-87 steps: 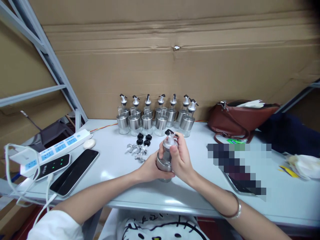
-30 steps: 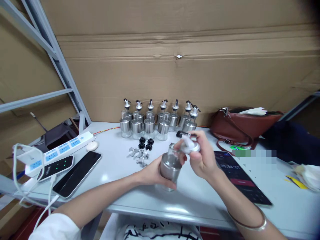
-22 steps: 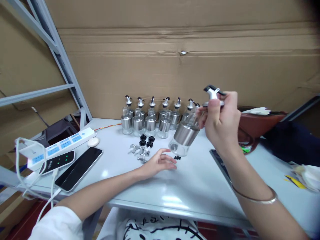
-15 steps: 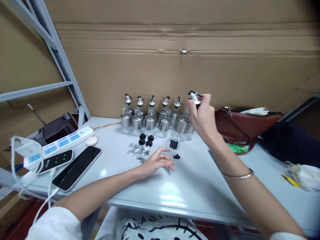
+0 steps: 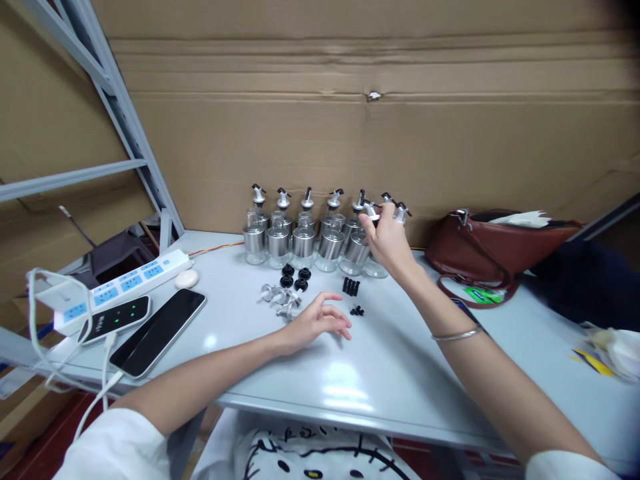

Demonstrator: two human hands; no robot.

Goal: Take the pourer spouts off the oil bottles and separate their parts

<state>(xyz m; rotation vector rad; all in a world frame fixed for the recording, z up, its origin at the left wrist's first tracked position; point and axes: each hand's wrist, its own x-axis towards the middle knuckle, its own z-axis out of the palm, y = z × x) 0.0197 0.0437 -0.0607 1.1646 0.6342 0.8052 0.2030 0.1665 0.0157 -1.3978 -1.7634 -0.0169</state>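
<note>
Bottles [image 5: 303, 244] in rows, right hand [image 5: 393, 241] gripping a spouted bottle [image 5: 357, 252], left hand [image 5: 317, 321] loosely spread, bag [image 5: 457, 248] holding something white [image 5: 521, 219]

Bright light, white glare on grey table [image 5: 390, 380], dark top-right corner.

Mid-frame, eight spouted bottles [image 5: 357, 249] and four open bottles [image 5: 303, 245] are standing; below them, four black stoppers [image 5: 287, 281] and four black tubes [image 5: 351, 287] are lying. At left one power strip [image 5: 125, 288], at right one handbag [image 5: 490, 252] are resting.
</note>
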